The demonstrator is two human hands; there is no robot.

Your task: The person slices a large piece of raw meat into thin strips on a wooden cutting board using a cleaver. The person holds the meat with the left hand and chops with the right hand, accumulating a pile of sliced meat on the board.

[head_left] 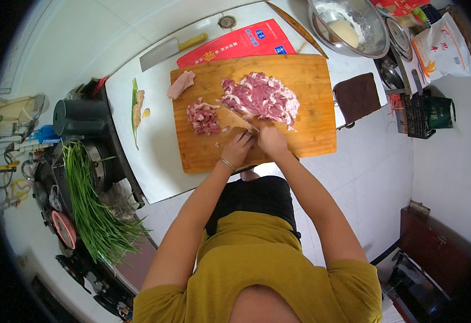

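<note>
A wooden cutting board [311, 134] lies at the table's near edge. My right hand [272, 141] is closed around the handle of a knife, whose broad blade [235, 118] slants up and left across the board. Close beside the blade, my left hand [239, 147] rests on the board with its fingers curled; what lies under them is hidden. Beyond both hands spreads a large heap of sliced raw meat [262, 97]. A smaller pile of diced meat [203, 117] sits left of the blade. One pale pink piece of meat [181, 84] lies at the board's upper left corner.
A cleaver [162, 52] with a yellow handle and a red packet [235, 44] lie beyond the board. Ginger and green onion [136, 110] lie left. A steel bowl with dough [348, 27] stands far right, a dark cloth [358, 97] below. Green chives [98, 210] are at left.
</note>
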